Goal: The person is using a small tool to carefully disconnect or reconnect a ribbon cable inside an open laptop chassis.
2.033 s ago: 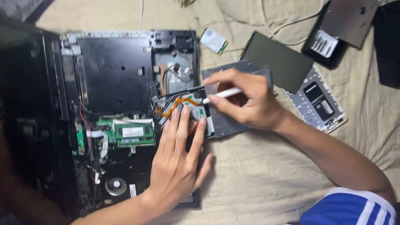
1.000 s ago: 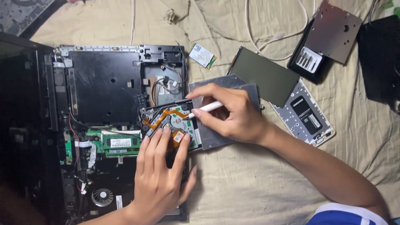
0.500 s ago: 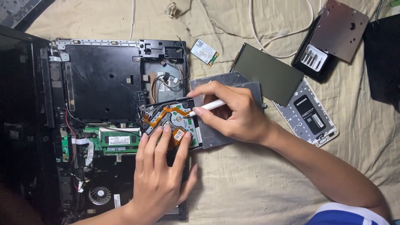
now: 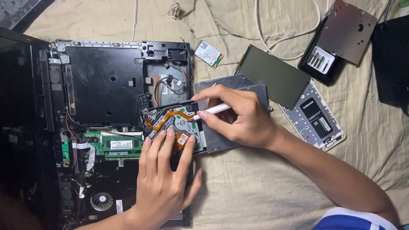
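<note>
Opened laptop chassis on beige cloth, with exposed optical drive at its right edge, pinned under the flat, spread left hand; right hand pinches white tool, probably mid-disassembly, needing steady tip placement

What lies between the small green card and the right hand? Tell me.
In the head view, the grey metal cover plate lies between the small green card and the right hand; above it, bare cloth.

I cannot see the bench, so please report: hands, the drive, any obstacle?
Left hand flat, fingertips pressing opened drive. Right hand grips white tool, tip on drive. Nothing blocking.
</note>
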